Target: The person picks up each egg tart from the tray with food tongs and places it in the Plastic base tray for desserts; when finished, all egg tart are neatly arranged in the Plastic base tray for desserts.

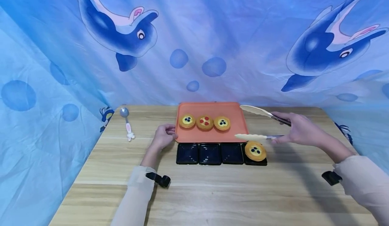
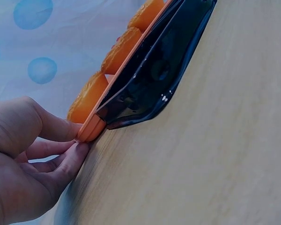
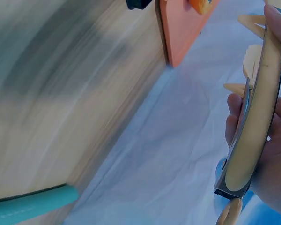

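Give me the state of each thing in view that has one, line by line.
Tongs: spread open, gripped in the right hand, nothing between the tips.
Orange tray: pinched at its left edge by the left hand.
Three tarts on the tray: topping side up.
Rightmost black dish: filled with one tart, topping up.
Other three black dishes: empty.
Spoon: lying on the table, unheld.

The head view is bright and fairly even; the right arm [image 1: 361,178] casts a soft shadow across the counter [image 1: 206,195], and small glints dot the black trays [image 1: 187,153]. Both wrist views look dimmer, with the counter smeared in the right one.
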A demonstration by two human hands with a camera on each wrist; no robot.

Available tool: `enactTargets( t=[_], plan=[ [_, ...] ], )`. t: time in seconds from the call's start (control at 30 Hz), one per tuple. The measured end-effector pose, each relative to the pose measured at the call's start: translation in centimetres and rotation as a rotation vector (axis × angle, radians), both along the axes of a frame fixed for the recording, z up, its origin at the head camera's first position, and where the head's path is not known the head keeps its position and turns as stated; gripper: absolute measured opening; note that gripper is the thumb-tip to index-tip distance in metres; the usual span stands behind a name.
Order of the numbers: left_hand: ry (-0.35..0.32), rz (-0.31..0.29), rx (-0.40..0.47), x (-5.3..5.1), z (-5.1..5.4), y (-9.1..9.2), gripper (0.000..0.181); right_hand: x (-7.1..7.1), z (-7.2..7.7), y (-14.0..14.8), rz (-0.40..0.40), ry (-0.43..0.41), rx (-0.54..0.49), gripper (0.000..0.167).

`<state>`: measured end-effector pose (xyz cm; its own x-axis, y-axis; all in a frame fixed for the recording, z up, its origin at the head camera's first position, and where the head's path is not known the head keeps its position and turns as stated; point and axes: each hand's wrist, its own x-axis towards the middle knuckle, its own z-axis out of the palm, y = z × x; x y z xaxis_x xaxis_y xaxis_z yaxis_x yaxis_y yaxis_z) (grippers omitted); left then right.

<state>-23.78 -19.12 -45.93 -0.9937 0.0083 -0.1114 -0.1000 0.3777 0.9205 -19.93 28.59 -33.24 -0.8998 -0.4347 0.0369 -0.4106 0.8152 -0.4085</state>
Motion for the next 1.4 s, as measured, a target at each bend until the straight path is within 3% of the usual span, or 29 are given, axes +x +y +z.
enactTargets(
  t=[0.2, 0.5, 0.83, 1.13, 1.4],
  plan=[
    [-0.001, 0.017, 0.006, 0.1, 0.1, 0.2, 0.043, -2.5, -0.2, -2.5, 0.043, -0.065, -0.003, 0.108],
    [0.003, 0.016, 0.009, 0.2, -0.1, 0.4, 0.044, -5.7, -3.3, -5.3, 0.068, -0.123, -0.063, 0.107],
    [0.001, 0.023, 0.030, 0.1, -0.1, 0.3, 0.045, -7.2, -5.5, -6.1, 0.074, -0.108, -0.099, 0.098],
    [0.001, 0.026, 0.041, 0.2, 0.1, 0.2, 0.044, -8.0, -6.6, -6.1, 0.086, -0.073, -0.110, 0.082],
    [0.019, 0.022, 0.028, 0.1, -0.2, 0.2, 0.042, -8.0, -7.2, -6.0, 0.090, -0.140, -0.150, 0.070]
  ],
)
